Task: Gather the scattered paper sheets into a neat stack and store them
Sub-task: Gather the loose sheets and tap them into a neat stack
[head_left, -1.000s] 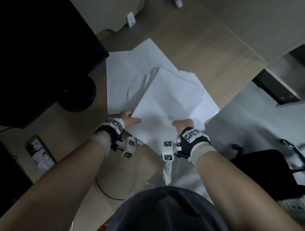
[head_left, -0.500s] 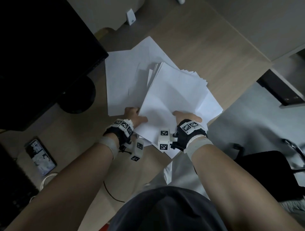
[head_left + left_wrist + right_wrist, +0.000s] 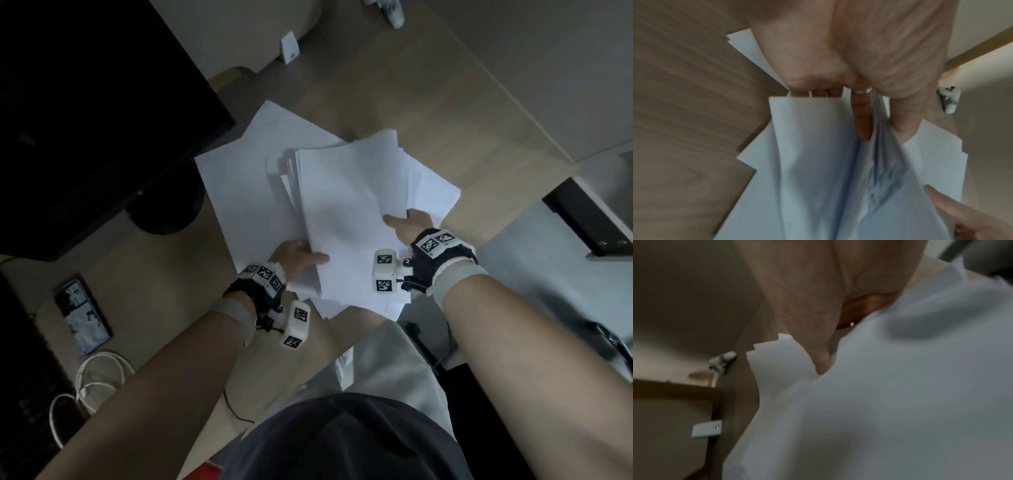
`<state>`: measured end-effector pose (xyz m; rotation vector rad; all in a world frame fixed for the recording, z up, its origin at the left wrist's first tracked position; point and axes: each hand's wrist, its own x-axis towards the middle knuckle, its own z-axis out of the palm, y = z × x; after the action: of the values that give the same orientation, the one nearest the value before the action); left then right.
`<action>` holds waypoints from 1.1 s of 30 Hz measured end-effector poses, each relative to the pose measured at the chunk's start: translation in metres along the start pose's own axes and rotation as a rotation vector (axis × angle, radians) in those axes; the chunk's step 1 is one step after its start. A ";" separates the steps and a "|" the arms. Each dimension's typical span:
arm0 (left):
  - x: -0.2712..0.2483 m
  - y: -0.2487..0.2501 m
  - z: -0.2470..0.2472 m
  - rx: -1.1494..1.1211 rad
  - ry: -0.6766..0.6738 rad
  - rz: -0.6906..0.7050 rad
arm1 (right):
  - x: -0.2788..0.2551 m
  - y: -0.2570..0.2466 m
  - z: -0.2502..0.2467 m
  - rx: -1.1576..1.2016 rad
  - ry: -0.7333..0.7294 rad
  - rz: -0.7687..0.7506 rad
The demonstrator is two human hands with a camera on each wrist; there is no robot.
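Left hand: the left hand [image 3: 294, 258] grips the near left edge of the loose stack of white paper sheets [image 3: 346, 219], thumb on top, fingers [image 3: 862, 116] curled in among the sheets.
Right hand: the right hand [image 3: 409, 228] pinches the stack's right edge, thumb lying on the top sheet.
Stack: between both hands, over the near edge of the light wooden desk [image 3: 445, 113]; more white sheets [image 3: 239, 178] lie flat beneath, to the left.
Unclear: the right fingers are hidden under paper; both wrist views are blurred.

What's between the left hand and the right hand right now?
In the head view, only the bundle of paper sheets spans the gap: the left hand grips its near-left edge and the right hand grips its right edge. Nothing else lies between them.
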<state>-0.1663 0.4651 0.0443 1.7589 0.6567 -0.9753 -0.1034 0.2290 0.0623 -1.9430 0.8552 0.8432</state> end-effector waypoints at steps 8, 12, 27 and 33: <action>0.012 0.026 -0.007 -0.137 0.261 0.013 | 0.001 0.014 -0.002 -0.062 -0.098 0.025; 0.020 0.033 -0.013 0.006 0.151 -0.073 | 0.006 0.014 -0.009 0.095 -0.151 0.070; -0.025 0.075 -0.030 -0.217 0.328 0.266 | -0.054 -0.041 -0.042 0.191 -0.076 -0.331; -0.065 0.108 -0.037 -0.339 0.545 0.287 | -0.091 -0.087 -0.043 0.235 0.022 -0.539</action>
<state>-0.1042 0.4592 0.1594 1.7493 0.8230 -0.1640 -0.0725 0.2510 0.1893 -1.8434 0.3838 0.3829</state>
